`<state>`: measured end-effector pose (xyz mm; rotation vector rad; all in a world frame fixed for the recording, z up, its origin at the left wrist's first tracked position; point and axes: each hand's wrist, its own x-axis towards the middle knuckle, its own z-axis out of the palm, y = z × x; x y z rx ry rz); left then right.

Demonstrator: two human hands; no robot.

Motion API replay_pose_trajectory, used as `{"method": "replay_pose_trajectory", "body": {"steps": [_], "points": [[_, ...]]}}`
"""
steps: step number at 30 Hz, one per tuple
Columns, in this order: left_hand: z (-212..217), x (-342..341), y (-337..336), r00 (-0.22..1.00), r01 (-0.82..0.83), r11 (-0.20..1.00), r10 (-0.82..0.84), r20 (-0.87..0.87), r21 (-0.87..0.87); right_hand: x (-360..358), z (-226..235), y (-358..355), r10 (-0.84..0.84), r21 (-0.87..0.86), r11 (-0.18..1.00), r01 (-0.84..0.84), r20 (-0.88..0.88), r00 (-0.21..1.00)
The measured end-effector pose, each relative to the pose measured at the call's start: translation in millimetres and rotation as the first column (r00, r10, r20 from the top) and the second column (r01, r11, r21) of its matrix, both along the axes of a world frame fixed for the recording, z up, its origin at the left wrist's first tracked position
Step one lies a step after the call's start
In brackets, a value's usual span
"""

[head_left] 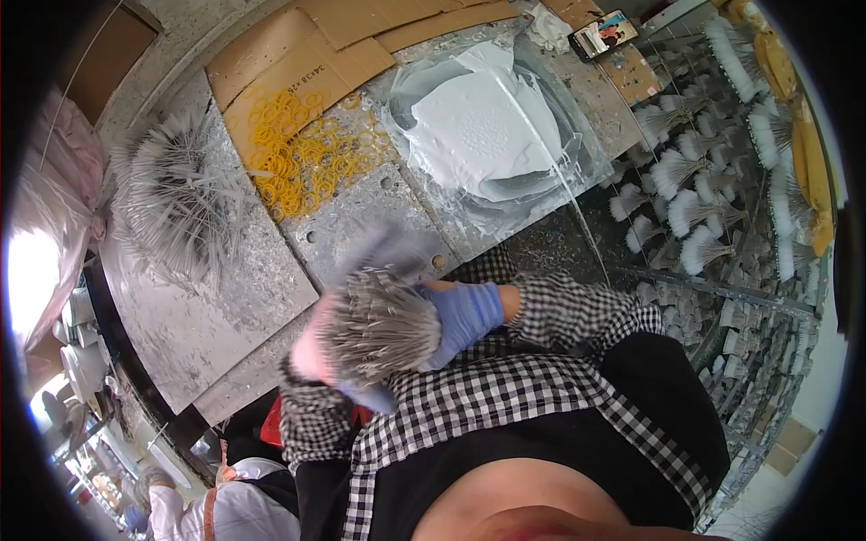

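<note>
Risk, as judged: thick round bundle of thin grey strips (383, 332) could slip or fan out, if squeeze turns uneven or slackens; loose strips could then scatter onto paint-spattered grey board (356, 236). Bundle sits between palms at waist, many tips facing upward. Blue-gloved right hand (465, 316) clamped on bundle's right side. Pink-and-blue-gloved left hand (316, 350) blurred against left side; finger closure cannot be told.
</note>
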<state>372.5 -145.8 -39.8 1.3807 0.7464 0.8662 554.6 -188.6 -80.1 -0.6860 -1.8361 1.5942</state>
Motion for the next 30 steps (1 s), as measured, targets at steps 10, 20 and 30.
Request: {"method": "replay_pose_trajectory", "body": {"steps": [10, 20, 30], "points": [[35.8, -1.3, 14.3, 0.988, 0.148, 0.918, -0.157, -0.004, 0.369, 20.4, 27.2, 46.4, -0.308, 0.575, 0.792, 0.204, 0.088, 0.947], [-55.5, 25.0, 37.4, 0.944, -0.307, 0.818, 0.325, 0.049, 0.486, -39.1, -92.8, 50.7, -0.733, -0.003, 0.68, 0.733, 0.03, 0.68], [-89.6, 31.5, 41.6, 0.893, -0.383, 0.819, 0.446, -0.055, 0.427, -28.0, -89.8, 57.7, -0.81, 0.771, 0.552, 0.317, 0.405, 0.424]]}}
